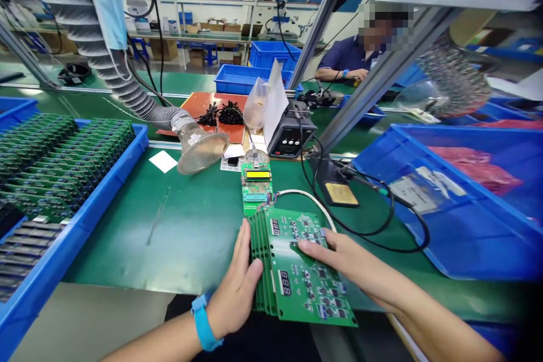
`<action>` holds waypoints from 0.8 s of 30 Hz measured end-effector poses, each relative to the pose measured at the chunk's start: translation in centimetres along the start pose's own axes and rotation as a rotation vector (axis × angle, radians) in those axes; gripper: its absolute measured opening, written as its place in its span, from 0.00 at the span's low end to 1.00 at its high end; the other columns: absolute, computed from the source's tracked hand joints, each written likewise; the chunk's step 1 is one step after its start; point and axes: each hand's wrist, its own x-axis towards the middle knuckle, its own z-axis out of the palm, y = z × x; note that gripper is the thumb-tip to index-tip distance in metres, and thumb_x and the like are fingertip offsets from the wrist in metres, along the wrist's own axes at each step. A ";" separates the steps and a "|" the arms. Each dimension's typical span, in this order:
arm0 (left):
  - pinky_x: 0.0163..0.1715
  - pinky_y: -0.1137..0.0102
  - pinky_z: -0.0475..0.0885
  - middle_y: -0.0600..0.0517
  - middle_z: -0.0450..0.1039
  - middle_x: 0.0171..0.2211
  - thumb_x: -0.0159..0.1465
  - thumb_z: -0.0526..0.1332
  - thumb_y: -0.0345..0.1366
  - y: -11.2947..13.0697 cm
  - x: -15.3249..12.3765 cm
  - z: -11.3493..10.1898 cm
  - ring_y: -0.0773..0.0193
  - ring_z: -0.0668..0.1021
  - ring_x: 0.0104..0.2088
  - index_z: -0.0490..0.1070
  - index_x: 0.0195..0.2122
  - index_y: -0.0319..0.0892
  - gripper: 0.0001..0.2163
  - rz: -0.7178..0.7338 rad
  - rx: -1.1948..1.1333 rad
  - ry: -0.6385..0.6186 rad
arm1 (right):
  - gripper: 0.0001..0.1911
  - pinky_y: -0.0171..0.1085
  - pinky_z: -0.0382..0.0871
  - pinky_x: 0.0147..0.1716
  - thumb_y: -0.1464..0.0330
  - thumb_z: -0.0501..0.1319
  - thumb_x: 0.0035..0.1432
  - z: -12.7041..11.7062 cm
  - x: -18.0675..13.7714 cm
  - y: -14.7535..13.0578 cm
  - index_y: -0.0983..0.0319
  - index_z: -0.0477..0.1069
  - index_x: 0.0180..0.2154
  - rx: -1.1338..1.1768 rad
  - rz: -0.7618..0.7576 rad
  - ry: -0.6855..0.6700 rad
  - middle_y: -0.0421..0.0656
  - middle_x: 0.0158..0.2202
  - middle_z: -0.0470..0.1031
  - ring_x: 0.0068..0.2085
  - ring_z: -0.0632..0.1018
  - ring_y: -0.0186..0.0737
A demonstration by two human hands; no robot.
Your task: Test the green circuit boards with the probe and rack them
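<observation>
A stack of green circuit boards (297,277) lies on the green bench mat at the near edge. My left hand (235,288), with a blue wristband, is pressed flat against the stack's left side, fingers straight. Lying across the top board, my right hand (352,263) has its fingers stretched out on the components. Just beyond the stack sits a small green tester board with a lit yellow display (257,181), joined by a white cable (305,195).
A blue tray full of upright green boards (63,164) stands at left. A large blue bin (462,203) is at right. A fume hose with a clear funnel (199,150), a soldering station (291,133) and its black cords (382,220) lie behind. Another person sits across the line.
</observation>
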 end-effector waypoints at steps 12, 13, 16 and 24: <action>0.66 0.56 0.46 0.55 0.32 0.70 0.64 0.42 0.64 0.4 0.5 0.0 0.49 0.41 0.68 0.32 0.69 0.49 0.38 0.130 -0.059 0.039 | 0.47 0.50 0.54 0.62 0.35 0.42 0.52 3.3 -2.1 4.8 0.56 0.59 0.63 0.574 -0.098 0.064 0.47 0.61 0.66 0.64 0.62 0.49; 0.65 0.55 0.49 0.54 0.35 0.70 0.62 0.43 0.65 0.6 0.6 0.1 0.48 0.41 0.68 0.32 0.69 0.49 0.40 0.140 -0.051 0.021 | 0.48 0.49 0.54 0.61 0.34 0.41 0.52 3.9 -2.2 4.7 0.56 0.57 0.64 0.587 -0.104 0.039 0.48 0.61 0.66 0.64 0.62 0.50; 0.64 0.51 0.53 0.51 0.41 0.69 0.62 0.44 0.65 0.9 0.5 0.2 0.46 0.44 0.68 0.29 0.69 0.49 0.41 0.145 -0.029 -0.034 | 0.48 0.49 0.56 0.61 0.35 0.39 0.53 4.3 -2.1 4.8 0.56 0.56 0.64 0.596 -0.103 0.028 0.47 0.63 0.63 0.64 0.61 0.49; 0.64 0.48 0.34 0.58 0.37 0.69 0.63 0.46 0.63 2.7 1.1 -4.0 0.46 0.38 0.68 0.48 0.67 0.57 0.33 0.350 0.244 0.067 | 0.37 0.51 0.67 0.49 0.44 0.61 0.48 -3.0 -0.2 10.7 0.63 0.68 0.51 -0.266 -0.105 0.814 0.53 0.45 0.75 0.41 0.76 0.51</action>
